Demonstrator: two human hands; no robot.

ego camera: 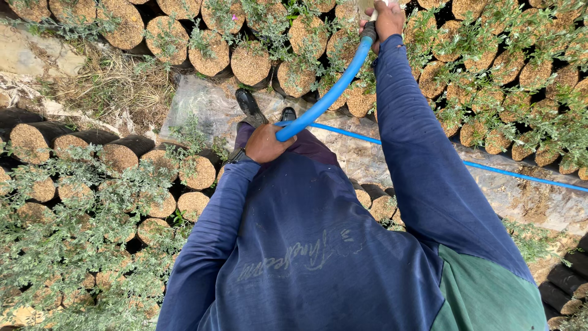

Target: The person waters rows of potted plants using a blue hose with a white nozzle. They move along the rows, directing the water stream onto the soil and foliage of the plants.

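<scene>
Between rows of potted seedlings (248, 61), blue hose (331, 95) arcs from left hand (264, 144) up to right hand (386, 19); both hands' fingers closed round it. Hose looks flexible, prob. water-heavy, maybe slick; best gripped near nozzle end & mid-length, as shown.

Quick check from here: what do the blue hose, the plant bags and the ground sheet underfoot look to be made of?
Blue hose: smooth, slightly glossy, bends in a soft curve between the left hand and right hand, so likely flexible plastic or rubber. Plant bags: thin black film, probably polythene, filled with coarse brown soil. Ground sheet: wrinkled, translucent, dusty, apparently plastic sheeting.
</scene>
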